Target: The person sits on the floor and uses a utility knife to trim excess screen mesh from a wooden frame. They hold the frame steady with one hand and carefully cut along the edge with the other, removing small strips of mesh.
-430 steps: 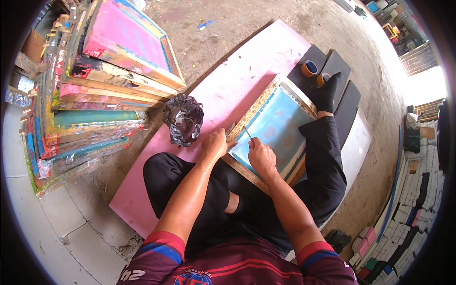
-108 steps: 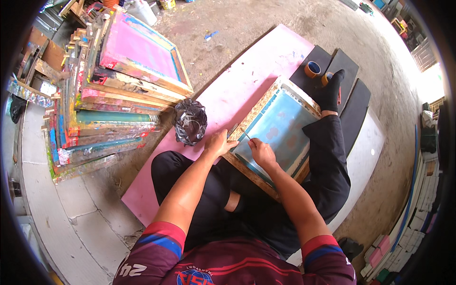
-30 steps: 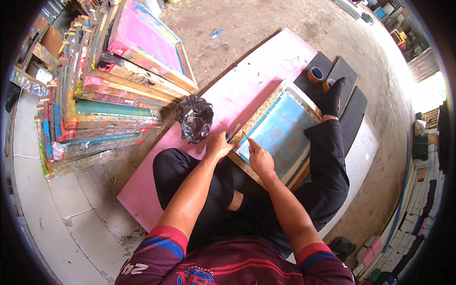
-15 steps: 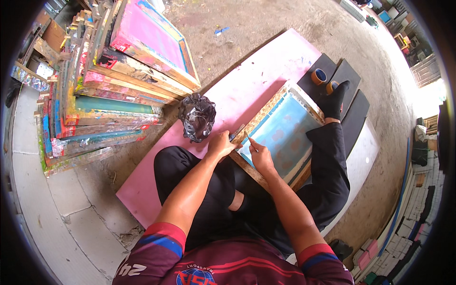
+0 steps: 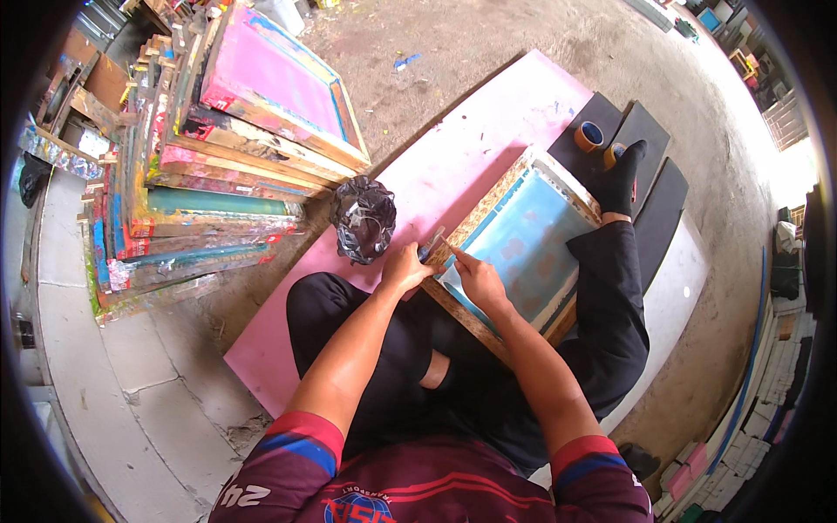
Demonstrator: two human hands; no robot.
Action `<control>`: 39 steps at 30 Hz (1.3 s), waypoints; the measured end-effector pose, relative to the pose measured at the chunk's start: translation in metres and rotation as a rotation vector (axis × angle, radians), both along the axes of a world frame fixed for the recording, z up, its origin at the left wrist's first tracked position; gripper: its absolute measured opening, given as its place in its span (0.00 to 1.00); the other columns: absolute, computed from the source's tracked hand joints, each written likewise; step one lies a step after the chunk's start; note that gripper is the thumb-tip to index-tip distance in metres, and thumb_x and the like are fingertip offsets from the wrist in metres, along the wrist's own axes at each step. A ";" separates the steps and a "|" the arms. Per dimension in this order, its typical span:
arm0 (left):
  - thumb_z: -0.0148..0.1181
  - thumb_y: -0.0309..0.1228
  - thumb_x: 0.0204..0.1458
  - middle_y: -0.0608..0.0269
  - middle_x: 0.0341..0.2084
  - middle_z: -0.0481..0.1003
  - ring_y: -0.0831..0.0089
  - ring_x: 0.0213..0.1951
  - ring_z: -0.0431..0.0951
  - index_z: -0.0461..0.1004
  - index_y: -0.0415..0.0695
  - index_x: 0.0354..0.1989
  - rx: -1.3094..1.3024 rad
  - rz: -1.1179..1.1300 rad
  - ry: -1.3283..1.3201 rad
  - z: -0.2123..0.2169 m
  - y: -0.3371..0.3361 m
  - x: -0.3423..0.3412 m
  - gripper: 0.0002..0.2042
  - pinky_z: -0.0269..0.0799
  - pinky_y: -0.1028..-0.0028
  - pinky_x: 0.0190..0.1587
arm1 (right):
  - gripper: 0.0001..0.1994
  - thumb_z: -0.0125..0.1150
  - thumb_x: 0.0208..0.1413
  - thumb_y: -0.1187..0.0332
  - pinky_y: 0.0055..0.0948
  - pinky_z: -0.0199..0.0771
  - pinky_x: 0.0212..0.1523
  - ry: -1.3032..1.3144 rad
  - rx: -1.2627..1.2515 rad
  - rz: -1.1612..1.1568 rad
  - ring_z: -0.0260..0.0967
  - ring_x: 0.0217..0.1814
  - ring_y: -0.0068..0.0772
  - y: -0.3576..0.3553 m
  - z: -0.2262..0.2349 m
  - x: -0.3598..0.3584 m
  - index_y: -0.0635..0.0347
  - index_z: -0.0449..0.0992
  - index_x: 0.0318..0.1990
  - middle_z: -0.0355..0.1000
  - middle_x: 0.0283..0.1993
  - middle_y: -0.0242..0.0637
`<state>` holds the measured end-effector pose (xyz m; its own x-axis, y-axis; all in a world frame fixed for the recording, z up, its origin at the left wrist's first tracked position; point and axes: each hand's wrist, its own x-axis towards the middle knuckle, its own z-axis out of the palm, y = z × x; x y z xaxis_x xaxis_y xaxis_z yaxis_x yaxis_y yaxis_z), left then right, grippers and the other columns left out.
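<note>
Seated with legs bent on a long, flat pink board (image 5: pixel 296 322), bent over a rectangular wooden screen frame with pale blue mesh (image 5: pixel 527 231), laid at a slant in front of the lap. Angled away to the right, with its long axis running from the near-left end, between the hands, to a far end beside a black-socked foot (image 5: pixel 619 183). Steadied at the near-left corner by the left hand (image 5: pixel 404 268), with fingers clenched around a slim grey tool (image 5: pixel 433 242). Pinched in the fingers of the right hand (image 5: pixel 481 281), over the near end of the mesh: a thin stick-like piece (image 5: pixel 452 247), mostly hidden. Printed with white sleeve numerals and chest lettering around a blue globe, on a maroon shirt (image 5: pixel 453 469). Tagged in red, too small to read, along the edges of a tall stack of paint-stained wooden frames (image 5: pixel 244 144) at left. Set open-mouthed at the pink board's left edge: a crumpled black plastic bag (image 5: pixel 364 218), with contents impossible to make out. Placed on dark grey boards (image 5: pixel 645 131) near the foot: two round orange-sided pieces (image 5: pixel 588 138), dark blue within.
</note>
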<state>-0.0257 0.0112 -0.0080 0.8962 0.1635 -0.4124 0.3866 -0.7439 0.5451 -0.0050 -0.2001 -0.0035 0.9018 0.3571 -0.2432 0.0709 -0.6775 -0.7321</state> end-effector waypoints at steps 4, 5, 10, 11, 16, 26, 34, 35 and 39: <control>0.80 0.58 0.39 0.40 0.43 0.83 0.47 0.48 0.84 0.78 0.35 0.49 -0.023 0.016 -0.027 -0.008 -0.001 -0.001 0.39 0.78 0.55 0.51 | 0.20 0.55 0.71 0.58 0.52 0.78 0.54 0.082 -0.083 -0.029 0.76 0.55 0.63 -0.009 0.031 -0.016 0.37 0.76 0.68 0.79 0.50 0.58; 0.80 0.58 0.39 0.40 0.43 0.83 0.46 0.48 0.84 0.78 0.35 0.49 -0.049 0.021 -0.031 -0.012 0.001 -0.001 0.39 0.78 0.55 0.51 | 0.20 0.55 0.71 0.58 0.52 0.78 0.54 0.075 -0.086 -0.041 0.77 0.54 0.63 -0.013 0.032 -0.019 0.36 0.76 0.67 0.80 0.49 0.58; 0.79 0.57 0.40 0.40 0.43 0.83 0.46 0.48 0.84 0.78 0.35 0.49 -0.056 0.021 -0.056 -0.009 -0.001 -0.001 0.38 0.78 0.55 0.51 | 0.19 0.55 0.71 0.57 0.54 0.79 0.51 0.021 -0.120 -0.084 0.78 0.50 0.64 -0.023 0.040 -0.019 0.35 0.76 0.67 0.81 0.45 0.57; 0.79 0.58 0.40 0.41 0.43 0.83 0.46 0.48 0.84 0.78 0.35 0.49 -0.047 0.015 -0.054 -0.009 -0.001 -0.001 0.38 0.78 0.55 0.51 | 0.19 0.55 0.71 0.57 0.54 0.79 0.51 0.015 -0.129 -0.082 0.79 0.49 0.64 -0.023 0.038 -0.017 0.35 0.76 0.67 0.81 0.45 0.57; 0.79 0.60 0.39 0.41 0.44 0.83 0.46 0.49 0.84 0.78 0.35 0.49 -0.007 0.006 -0.020 -0.005 -0.003 0.000 0.40 0.78 0.55 0.51 | 0.19 0.55 0.71 0.58 0.54 0.79 0.50 -0.001 -0.153 -0.080 0.79 0.48 0.64 -0.018 0.040 -0.018 0.37 0.77 0.66 0.81 0.44 0.56; 0.80 0.61 0.38 0.40 0.41 0.83 0.46 0.47 0.84 0.78 0.34 0.46 0.014 -0.017 -0.038 -0.010 -0.005 0.003 0.40 0.78 0.54 0.50 | 0.22 0.51 0.71 0.61 0.56 0.78 0.55 0.096 -0.125 -0.159 0.78 0.52 0.65 0.003 0.016 -0.020 0.41 0.71 0.71 0.81 0.47 0.58; 0.80 0.59 0.39 0.40 0.39 0.83 0.46 0.45 0.85 0.79 0.34 0.42 0.007 -0.001 -0.086 -0.007 -0.006 0.002 0.37 0.78 0.54 0.47 | 0.20 0.57 0.70 0.65 0.42 0.75 0.62 0.115 0.187 -0.189 0.78 0.62 0.51 -0.020 -0.016 -0.015 0.55 0.76 0.67 0.80 0.56 0.53; 0.80 0.59 0.39 0.40 0.39 0.83 0.46 0.44 0.85 0.79 0.34 0.42 0.001 0.003 -0.105 -0.009 -0.007 0.002 0.37 0.78 0.54 0.47 | 0.20 0.57 0.70 0.64 0.42 0.76 0.59 0.082 0.180 -0.178 0.80 0.58 0.50 -0.025 -0.030 -0.013 0.55 0.76 0.67 0.82 0.53 0.51; 0.80 0.59 0.39 0.40 0.37 0.83 0.46 0.43 0.85 0.79 0.35 0.41 0.021 0.008 -0.081 -0.005 -0.002 -0.002 0.37 0.78 0.54 0.47 | 0.22 0.59 0.71 0.62 0.44 0.80 0.49 0.016 -0.203 -0.035 0.84 0.46 0.44 -0.018 0.017 -0.015 0.57 0.73 0.69 0.86 0.41 0.45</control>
